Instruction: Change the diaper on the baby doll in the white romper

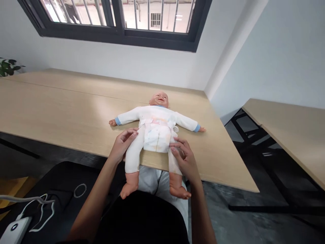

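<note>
A baby doll (161, 100) lies on its back on the table, arms spread, in a white long-sleeved suit with blue cuffs. Around its hips is a white diaper (156, 138) with faint coloured prints, its front panel up over the belly. My left hand (123, 144) has its fingers bent, thumb near forefinger, at the doll's thigh on the left. At the other thigh, beside the diaper's edge, my right hand (185, 156) has its fingers curled against the leg. The doll's bare feet hang past the table's front edge, above my lap.
The wooden table (63, 108) runs below a barred window (157, 17). A black chair seat (63, 189) at lower left carries a white power bank (16, 230), cables and a beaded bracelet (80, 190). Another table (291, 125) stands at the right, a plant (10, 67) far left.
</note>
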`<act>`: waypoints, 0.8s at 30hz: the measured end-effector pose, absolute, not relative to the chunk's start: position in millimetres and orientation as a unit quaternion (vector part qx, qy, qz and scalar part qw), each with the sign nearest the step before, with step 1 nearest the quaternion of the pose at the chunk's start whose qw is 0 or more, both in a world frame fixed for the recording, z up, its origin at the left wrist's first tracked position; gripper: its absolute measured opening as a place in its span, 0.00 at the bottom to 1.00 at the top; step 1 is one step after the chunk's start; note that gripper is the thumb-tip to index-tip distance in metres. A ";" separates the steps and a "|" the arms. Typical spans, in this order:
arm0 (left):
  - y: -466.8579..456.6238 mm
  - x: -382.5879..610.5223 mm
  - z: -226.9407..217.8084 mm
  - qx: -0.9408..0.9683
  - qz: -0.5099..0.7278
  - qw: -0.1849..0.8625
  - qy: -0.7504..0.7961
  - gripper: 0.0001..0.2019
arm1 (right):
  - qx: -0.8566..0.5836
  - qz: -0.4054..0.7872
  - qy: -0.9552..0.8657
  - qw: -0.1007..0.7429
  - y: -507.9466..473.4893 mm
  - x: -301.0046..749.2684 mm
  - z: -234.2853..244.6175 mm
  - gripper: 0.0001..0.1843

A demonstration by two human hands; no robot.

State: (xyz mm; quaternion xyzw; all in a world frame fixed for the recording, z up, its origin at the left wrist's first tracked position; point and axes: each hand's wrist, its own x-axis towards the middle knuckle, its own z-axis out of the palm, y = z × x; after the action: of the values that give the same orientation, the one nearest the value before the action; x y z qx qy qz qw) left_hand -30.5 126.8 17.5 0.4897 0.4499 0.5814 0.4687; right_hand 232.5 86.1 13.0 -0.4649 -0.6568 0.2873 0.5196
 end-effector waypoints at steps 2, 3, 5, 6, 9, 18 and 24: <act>128.1 -27.3 18.6 0.467 0.589 0.472 0.460 0.19 | -0.468 0.295 -0.651 0.519 84.8 234.3 12.2 0.12; 128.5 -25.9 19.2 0.458 0.592 0.473 0.465 0.19 | -0.469 0.301 -0.648 0.519 84.4 235.1 12.2 0.12; 128.5 -23.7 20.3 0.441 0.597 0.472 0.476 0.19 | -0.470 0.314 -0.645 0.515 84.1 236.8 12.9 0.12; 128.3 -23.0 20.9 0.435 0.599 0.469 0.481 0.19 | -0.470 0.319 -0.645 0.512 84.2 237.5 13.3 0.11; 127.2 -21.4 23.1 0.436 0.603 0.455 0.489 0.19 | -0.473 0.322 -0.648 0.503 84.8 239.0 14.5 0.11; 125.0 -22.5 26.1 0.430 0.600 0.466 0.488 0.17 | -0.481 0.313 -0.647 0.502 88.4 240.0 10.5 0.10; 128.7 -32.1 19.4 0.458 0.589 0.472 0.470 0.16 | -0.489 0.298 -0.644 0.508 87.8 235.3 6.1 0.10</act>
State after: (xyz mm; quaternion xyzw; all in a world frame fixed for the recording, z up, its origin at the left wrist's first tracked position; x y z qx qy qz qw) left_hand -32.1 128.7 19.4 0.4583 0.4696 0.5887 0.4721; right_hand 235.3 87.8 6.1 -0.4894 -0.6435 0.2977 0.5078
